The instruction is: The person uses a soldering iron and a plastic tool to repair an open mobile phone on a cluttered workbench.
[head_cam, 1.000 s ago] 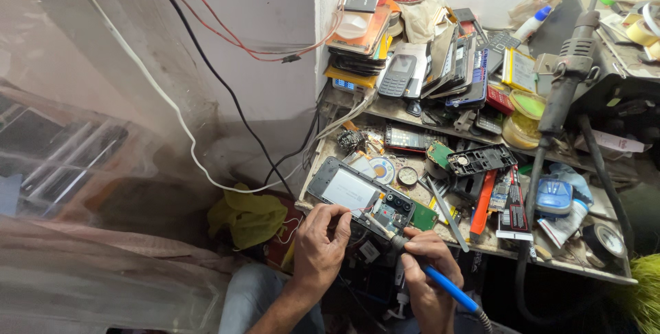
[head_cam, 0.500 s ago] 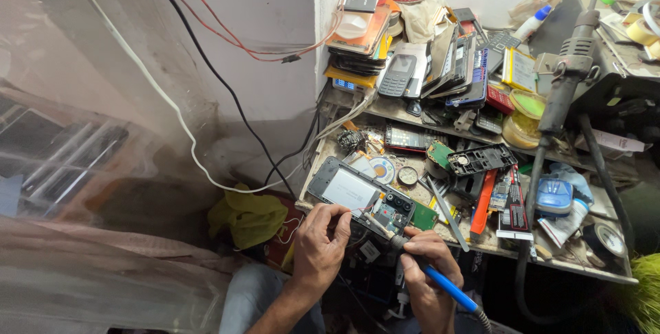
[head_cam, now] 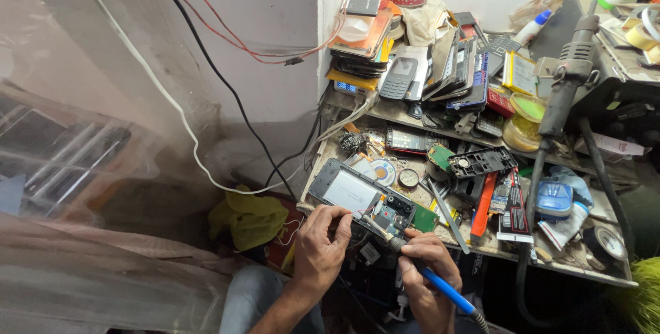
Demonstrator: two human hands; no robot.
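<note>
Low in the frame, just right of centre, an opened phone (head_cam: 361,200) lies back-side up on the near edge of a cluttered workbench (head_cam: 605,275), its silver battery and circuit board showing. The left hand (head_cam: 320,244) sits at its lower left corner, fingers curled together and fingertips pressed against the phone's edge. The right hand (head_cam: 426,279) — bottom centre — is closed around a blue-handled soldering iron (head_cam: 430,279), whose tip rests on the board at the phone's lower end. Just right of the phone lie an orange-handled tool (head_cam: 483,203) and a black phone frame (head_cam: 481,162). Stacked handsets (head_cam: 405,76) fill the shelf above.
</note>
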